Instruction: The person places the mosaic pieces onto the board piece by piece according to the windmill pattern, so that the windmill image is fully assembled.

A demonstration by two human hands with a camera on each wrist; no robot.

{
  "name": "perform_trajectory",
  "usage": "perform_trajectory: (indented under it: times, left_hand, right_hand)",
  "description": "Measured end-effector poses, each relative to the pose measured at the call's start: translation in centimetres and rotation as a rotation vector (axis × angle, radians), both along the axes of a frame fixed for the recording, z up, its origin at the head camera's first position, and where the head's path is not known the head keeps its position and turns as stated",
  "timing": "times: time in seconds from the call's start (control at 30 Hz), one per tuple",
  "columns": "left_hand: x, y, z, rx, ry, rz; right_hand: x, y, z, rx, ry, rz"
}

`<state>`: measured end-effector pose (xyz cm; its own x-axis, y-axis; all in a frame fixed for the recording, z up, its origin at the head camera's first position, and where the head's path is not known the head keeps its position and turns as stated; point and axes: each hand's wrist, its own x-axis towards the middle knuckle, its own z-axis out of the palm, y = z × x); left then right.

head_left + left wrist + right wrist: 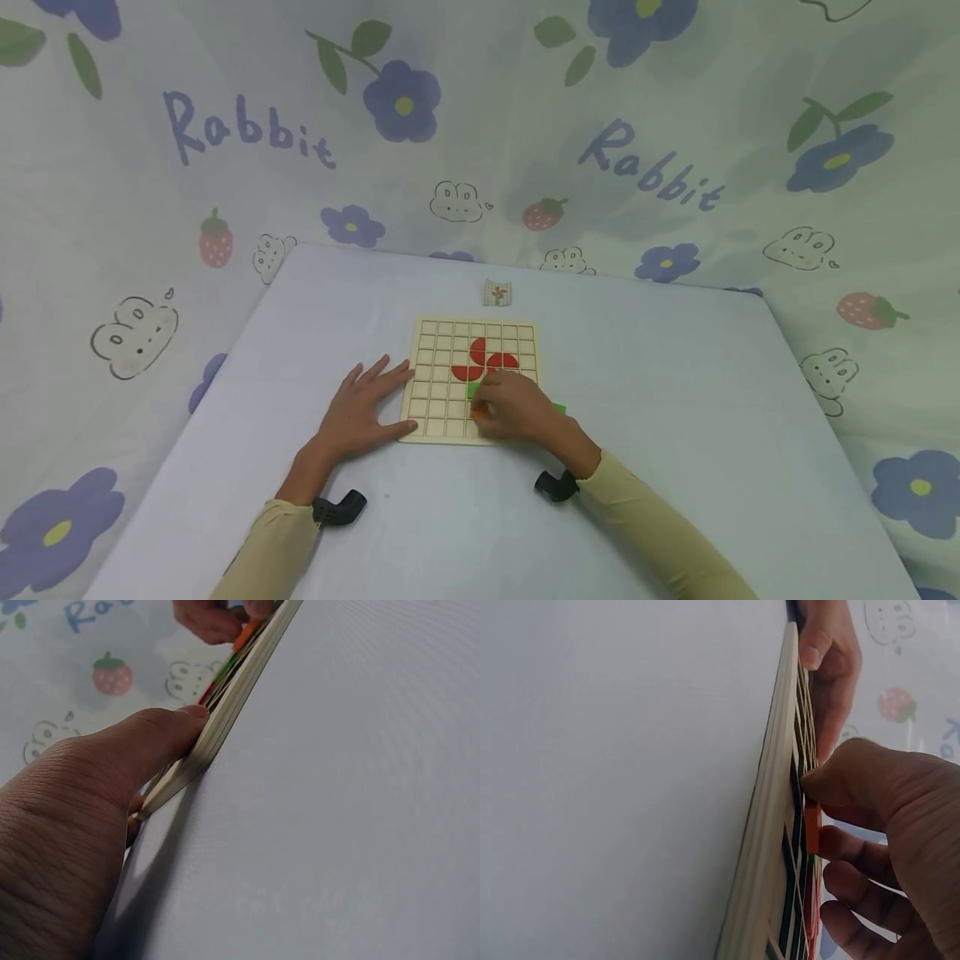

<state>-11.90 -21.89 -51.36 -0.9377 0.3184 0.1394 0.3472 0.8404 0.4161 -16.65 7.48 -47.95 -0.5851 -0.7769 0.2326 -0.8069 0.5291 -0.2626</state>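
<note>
A square wooden grid board [437, 423] lies on the white table. My left hand [358, 419] is spread at its left side, with the fingertips and thumb touching the edge. In the left wrist view the thumb [161, 735] rests on the board's rim. Over the lower right of the grid, my right hand [517, 407] pinches an orange block [812, 826] between thumb and index finger, low against the cells. Several red quarter-round pieces [477, 350] sit in the grid above it. A green piece [474, 390] lies just under the red ones, partly hidden by the right hand.
Behind the board lies a small card [498, 293] printed with a grid pattern. Another green piece [558, 408] shows at the board's right side, beside my right wrist. A dark wrist-worn device [341, 507] is on the left forearm. Patterned cloth [480, 150] hangs behind the table.
</note>
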Motion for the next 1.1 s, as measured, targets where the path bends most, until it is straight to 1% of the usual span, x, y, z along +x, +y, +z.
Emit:
perform_trajectory:
  times: [0.2,0.4,0.47,0.57,0.67,0.73,0.9,1.1]
  left_hand:
    - [0.0,-0.1,-0.2,-0.004,0.011,-0.002]
    - [0.1,0.0,-0.1,0.000,0.014,-0.005]
    - [0.1,0.0,-0.1,-0.008,0.014,-0.005]
    - [0.1,0.0,-0.1,-0.018,0.022,-0.006]
    - [0.2,-0.1,-0.1,-0.007,0.039,0.000]
    - [0.1,-0.1,-0.2,-0.004,0.039,0.005]
    - [0.1,0.1,-0.5,0.000,0.007,0.000]
    - [0.0,0.1,0.0,-0.011,0.018,0.000]
  right_hand:
    - [0.2,-0.1,-0.3,-0.039,-0.024,0.034]
    - [0.8,0.3,-0.4,-0.061,-0.043,-0.025]
    - [1.0,0.4,-0.4,-0.059,-0.020,-0.046]
    - [1.0,0.6,-0.4,-0.050,0.036,-0.074]
    - [0.8,0.7,-0.6,-0.026,0.074,-0.105]
    - [0.7,0.7,-0.5,-0.013,0.064,-0.120]
    - [0.7,0.9,-0.4,0.019,0.038,-0.142]
    - [0.5,0.9,-0.6,0.006,0.067,-0.137]
